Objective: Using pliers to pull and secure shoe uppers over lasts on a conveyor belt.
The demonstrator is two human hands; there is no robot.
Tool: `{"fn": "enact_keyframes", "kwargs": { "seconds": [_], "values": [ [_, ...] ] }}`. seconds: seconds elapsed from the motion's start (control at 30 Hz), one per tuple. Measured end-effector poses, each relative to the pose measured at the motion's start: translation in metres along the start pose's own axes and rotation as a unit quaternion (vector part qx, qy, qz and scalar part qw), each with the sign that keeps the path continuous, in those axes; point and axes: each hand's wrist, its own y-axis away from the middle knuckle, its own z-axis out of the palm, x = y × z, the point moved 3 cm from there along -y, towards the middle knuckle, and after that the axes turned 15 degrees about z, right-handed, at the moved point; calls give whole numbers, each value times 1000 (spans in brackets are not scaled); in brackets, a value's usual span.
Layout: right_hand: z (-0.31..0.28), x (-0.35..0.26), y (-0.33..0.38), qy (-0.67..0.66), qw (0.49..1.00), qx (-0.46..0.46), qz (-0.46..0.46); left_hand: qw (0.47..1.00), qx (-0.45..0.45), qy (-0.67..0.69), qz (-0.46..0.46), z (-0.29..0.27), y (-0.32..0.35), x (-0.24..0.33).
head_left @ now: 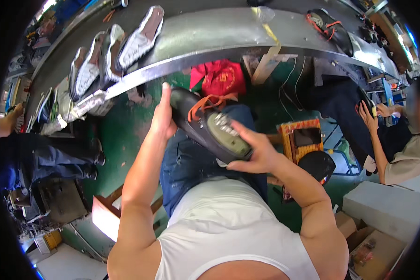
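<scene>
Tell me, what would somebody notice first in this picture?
First, the black shoe with orange laces in the middle, held over the person's lap by the left hand at its toe and the right hand at its heel. Next, the row of shoes lying soles-up on the grey belt above.

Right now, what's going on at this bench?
A seated person holds a black shoe with orange laces over their lap, sole side up. The left hand grips its toe end; the right hand cups the heel end. On the grey conveyor table ahead lie several shoes with pale soles up, and another black shoe farther right. A co-worker sits at right.
</scene>
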Motion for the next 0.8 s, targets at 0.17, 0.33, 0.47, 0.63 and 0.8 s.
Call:
{"fn": "enact_keyframes", "kwargs": {
  "seconds": [0.17, 0.33, 0.47, 0.63, 0.8],
  "values": [
    [52, 47, 17, 15, 991, -38, 130, 988, -119, -77, 64, -1, -20, -39],
    [66, 93, -7, -370, 760, -88, 527, 963, -188, -181, 62, 20, -24, -68],
    [68, 85, -14, -466, 756, 78, 453, 955, -199, -211, 51, 29, -27, -75],
    [66, 51, 0, -567, 770, 67, 285, 954, -158, -250, 50, 15, -37, -99],
    [63, 29, 7, -472, 834, 38, 284, 928, -235, -289, 28, 42, -31, -119]
  ]
}}
